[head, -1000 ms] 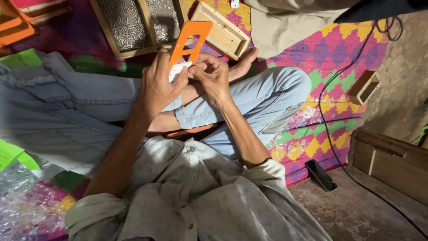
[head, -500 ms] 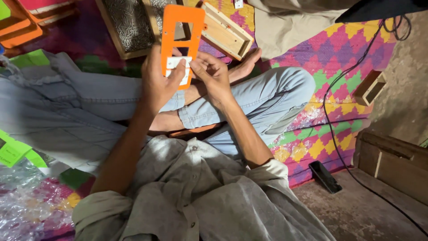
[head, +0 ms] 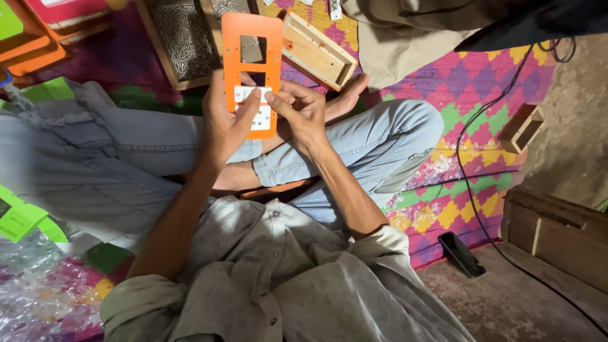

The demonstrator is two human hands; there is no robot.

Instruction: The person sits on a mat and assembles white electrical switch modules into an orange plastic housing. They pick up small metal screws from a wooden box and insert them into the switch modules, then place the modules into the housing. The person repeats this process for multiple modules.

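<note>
Seated cross-legged on a patterned mat (head: 468, 82), the person holds an orange plate (head: 251, 47) upright over the lap; the left hand (head: 225, 123) grips its lower left edge, thumb laid on a white insert (head: 254, 107) set in the plate's lower part. The right hand (head: 304, 114) pinches the plate's lower right edge, fingertips touching the insert. Just behind the plate lie a tray of small metal pins (head: 183, 38) and a wooden box (head: 320, 54); a black phone (head: 462, 253) lies well apart, by the right knee.
</note>
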